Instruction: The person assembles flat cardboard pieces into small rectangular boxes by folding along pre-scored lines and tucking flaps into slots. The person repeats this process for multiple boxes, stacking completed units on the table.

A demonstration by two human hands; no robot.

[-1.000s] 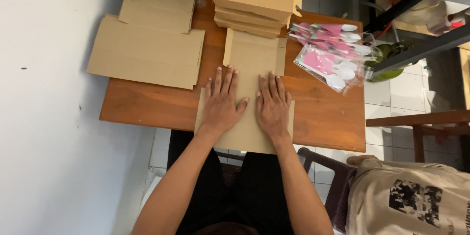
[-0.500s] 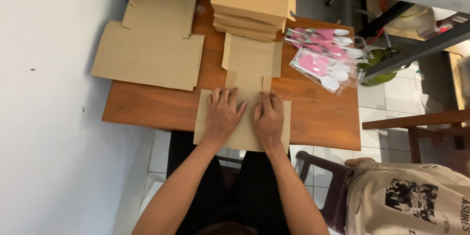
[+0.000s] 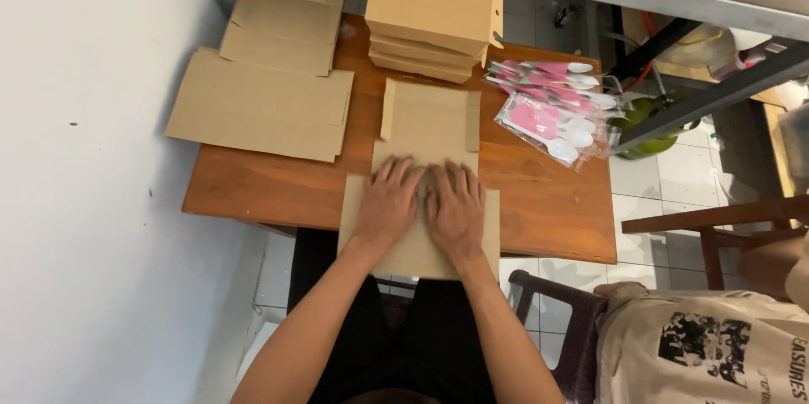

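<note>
A flat brown cardboard box blank (image 3: 429, 122) lies lengthwise on the wooden table (image 3: 278, 189), its near end hanging over the front edge. My left hand (image 3: 388, 202) and my right hand (image 3: 456, 208) rest palm down side by side on the blank's near part, fingers spread and pressing it flat. Neither hand grips anything. The far flaps of the blank lie flat toward a stack of folded boxes.
A stack of assembled cardboard boxes (image 3: 434, 12) stands at the table's far edge. More flat blanks (image 3: 265, 88) lie at the left, overhanging it. Clear packets of pink and white items (image 3: 552, 109) sit at the right. Another person (image 3: 716, 345) sits at bottom right beside a wooden chair (image 3: 716, 223).
Both hands have slid toward me along the blank and drawn closer together, still pressing it flat. The view has shifted slightly.
</note>
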